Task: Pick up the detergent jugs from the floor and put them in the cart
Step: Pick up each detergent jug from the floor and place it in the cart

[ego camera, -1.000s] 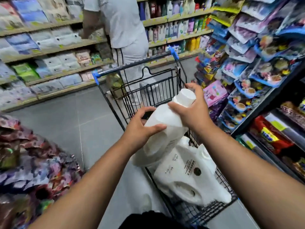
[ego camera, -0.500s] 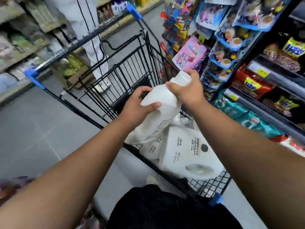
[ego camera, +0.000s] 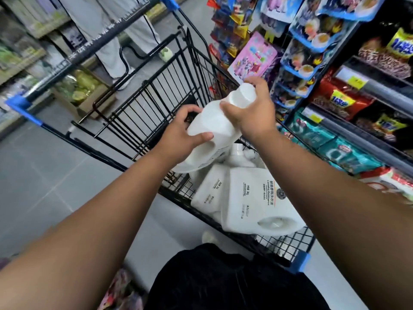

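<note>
I hold a white detergent jug [ego camera: 215, 124] tilted over the black wire shopping cart [ego camera: 161, 90]. My left hand [ego camera: 178, 136] grips the jug's body from the left. My right hand [ego camera: 252, 113] grips its neck just below the white cap. Two more white jugs lie on their sides in the cart's near end: a large one [ego camera: 254, 200] with printed text, and a second one [ego camera: 209, 193] to its left, partly under it. Another jug's cap [ego camera: 238, 151] shows just beneath the held jug.
Snack shelves [ego camera: 348, 90] stand close on the right of the cart. A person in white trousers [ego camera: 111, 41] stands beyond the cart handle. A cardboard box [ego camera: 82, 92] sits on the grey floor at left. Shelves [ego camera: 20, 48] line the far left.
The view has tilted down and closer to the cart. Both hands keep the same hold on the jug, which now hangs lower over the cart's basket.
</note>
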### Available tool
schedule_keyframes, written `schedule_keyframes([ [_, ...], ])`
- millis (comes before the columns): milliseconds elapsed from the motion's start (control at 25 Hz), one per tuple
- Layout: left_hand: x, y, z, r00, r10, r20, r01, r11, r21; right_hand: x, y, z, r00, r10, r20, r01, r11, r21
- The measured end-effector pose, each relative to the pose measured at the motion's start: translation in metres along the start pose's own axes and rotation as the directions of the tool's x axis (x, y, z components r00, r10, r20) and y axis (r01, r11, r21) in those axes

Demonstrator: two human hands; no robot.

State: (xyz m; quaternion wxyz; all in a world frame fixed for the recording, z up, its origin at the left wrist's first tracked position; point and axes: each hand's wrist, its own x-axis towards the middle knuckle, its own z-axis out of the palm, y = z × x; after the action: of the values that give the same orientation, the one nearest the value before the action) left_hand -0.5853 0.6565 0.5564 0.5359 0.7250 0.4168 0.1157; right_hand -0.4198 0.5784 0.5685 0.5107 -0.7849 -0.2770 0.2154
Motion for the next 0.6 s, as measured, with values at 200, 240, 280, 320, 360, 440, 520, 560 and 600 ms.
schedule_keyframes([
  [200, 0.006, -0.036, 0.015, 0.997, -0.067, 0.039, 0.066, 0.998, 0.022, -0.006, 0.034, 0.007, 0.99, 0.119, 0.082, -0.114, 0.991, -0.067],
  [240, 0.006, -0.044, 0.017, 0.996, -0.081, 0.046, 0.079, 0.996, 0.04, -0.008, 0.042, 0.01, 0.984, 0.147, 0.099, -0.139, 0.987, -0.081],
  [280, 0.006, -0.054, 0.018, 0.994, -0.099, 0.056, 0.096, 0.994, 0.048, -0.011, 0.049, 0.014, 0.978, 0.171, 0.12, -0.161, 0.982, -0.095],
  [320, 0.006, -0.064, 0.018, 0.991, -0.119, 0.062, 0.116, 0.992, 0.048, -0.013, 0.055, 0.018, 0.971, 0.189, 0.144, -0.174, 0.979, -0.111],
  [360, 0.005, -0.074, 0.019, 0.988, -0.139, 0.062, 0.136, 0.99, 0.048, -0.016, 0.059, 0.023, 0.966, 0.197, 0.168, -0.176, 0.976, -0.131],
  [440, 0.001, -0.092, 0.021, 0.981, -0.184, 0.06, 0.18, 0.982, 0.054, -0.02, 0.066, 0.034, 0.956, 0.204, 0.21, -0.171, 0.971, -0.167],
  [520, 0.001, -0.105, 0.023, 0.975, -0.212, 0.066, 0.209, 0.977, 0.047, -0.021, 0.074, 0.044, 0.95, 0.206, 0.234, -0.161, 0.967, -0.196],
  [560, 0.002, -0.111, 0.024, 0.974, -0.216, 0.073, 0.213, 0.976, 0.051, -0.021, 0.079, 0.048, 0.946, 0.209, 0.246, -0.157, 0.964, -0.215],
  [600, 0.002, -0.117, 0.025, 0.973, -0.22, 0.074, 0.216, 0.975, 0.058, -0.021, 0.082, 0.051, 0.942, 0.207, 0.264, -0.146, 0.961, -0.233],
])
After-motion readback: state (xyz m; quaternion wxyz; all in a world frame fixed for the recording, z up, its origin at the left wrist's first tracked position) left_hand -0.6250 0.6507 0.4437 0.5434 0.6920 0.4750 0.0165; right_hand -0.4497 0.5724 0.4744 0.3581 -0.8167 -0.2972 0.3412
